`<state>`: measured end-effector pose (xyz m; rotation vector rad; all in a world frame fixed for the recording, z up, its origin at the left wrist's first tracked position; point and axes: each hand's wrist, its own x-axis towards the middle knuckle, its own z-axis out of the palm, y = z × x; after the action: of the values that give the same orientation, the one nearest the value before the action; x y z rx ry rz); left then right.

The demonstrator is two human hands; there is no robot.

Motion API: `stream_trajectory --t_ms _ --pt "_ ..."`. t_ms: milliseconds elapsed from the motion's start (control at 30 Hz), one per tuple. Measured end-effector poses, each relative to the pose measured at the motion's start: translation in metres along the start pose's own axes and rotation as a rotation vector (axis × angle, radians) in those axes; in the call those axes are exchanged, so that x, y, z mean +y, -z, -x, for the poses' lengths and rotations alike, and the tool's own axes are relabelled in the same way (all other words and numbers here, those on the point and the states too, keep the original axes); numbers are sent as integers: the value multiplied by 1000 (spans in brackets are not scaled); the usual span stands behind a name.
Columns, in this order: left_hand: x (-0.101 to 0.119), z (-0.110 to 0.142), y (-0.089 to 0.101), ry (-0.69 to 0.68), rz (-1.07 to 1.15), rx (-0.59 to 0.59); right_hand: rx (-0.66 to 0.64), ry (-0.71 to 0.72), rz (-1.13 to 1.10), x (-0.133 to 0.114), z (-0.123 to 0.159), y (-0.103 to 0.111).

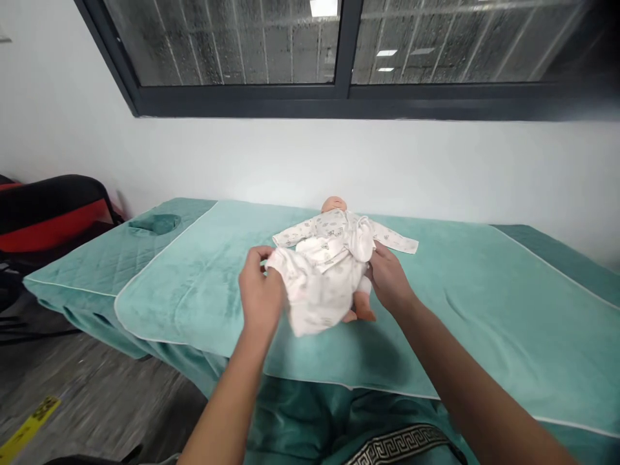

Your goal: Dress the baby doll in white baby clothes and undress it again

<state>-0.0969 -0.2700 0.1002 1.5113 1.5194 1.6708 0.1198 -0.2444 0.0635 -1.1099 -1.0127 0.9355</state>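
Labels first: yellow strip [30, 427] on the floor, lower L, had dark printing on it, too small & angled for us to read. Trim band [397, 445] at bottom edge, nr our side of the bed, carried a light Greek-key pattern on black. Small prints on the doll's shirt [334, 225] were too fine to ID.

Grip: our L hand [261, 284] had thumb + forefinger pressed tog., pinching the L edge of the white cloth [320, 300]. Our R hand [387, 274] was at the cloth's R side, by the doll's hip, fingers curled & partly hidden; we couldn't tell if it pinched the fabric or just touched it.

Cloth loc: over the doll's lower body, btwn our hands, bunched at upper R, lower part hanging loose, a bit blurred. Doll [334, 204] lay on its back mid-bed, head twd the wall, shirt sleeves out both sides, feet poking out below the cloth on the R.

Bed had a teal cover [465, 303] w/ pale piping, set under the dark-framed window [349, 71]. Red/black item [58, 223] sat off the bed's L end.
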Motion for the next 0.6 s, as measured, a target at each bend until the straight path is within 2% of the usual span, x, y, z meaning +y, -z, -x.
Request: stream_trajectory --t_ms 67,133,167,233,333,400,500,600 --pt "15 -11 7 104 25 21 90 89 168 -4 2 4" --pt "28 -17 10 164 41 0 94 307 317 -12 16 2" --pt "33 -18 10 190 54 -18 50 452 401 -16 27 -2" --pt "41 -18 8 251 106 -61 -145 753 587 -27 51 -13" --pt "52 -15 6 310 227 -131 -554 1120 860 -41 79 -33" --pt "61 -15 9 284 270 -146 -697 1208 1035 -48 87 -44" --pt "74 -19 16 212 238 -144 -681 1185 1270 -58 83 -55" --pt "80 -27 23 144 165 -93 -670 1196 1402 -64 73 -60"
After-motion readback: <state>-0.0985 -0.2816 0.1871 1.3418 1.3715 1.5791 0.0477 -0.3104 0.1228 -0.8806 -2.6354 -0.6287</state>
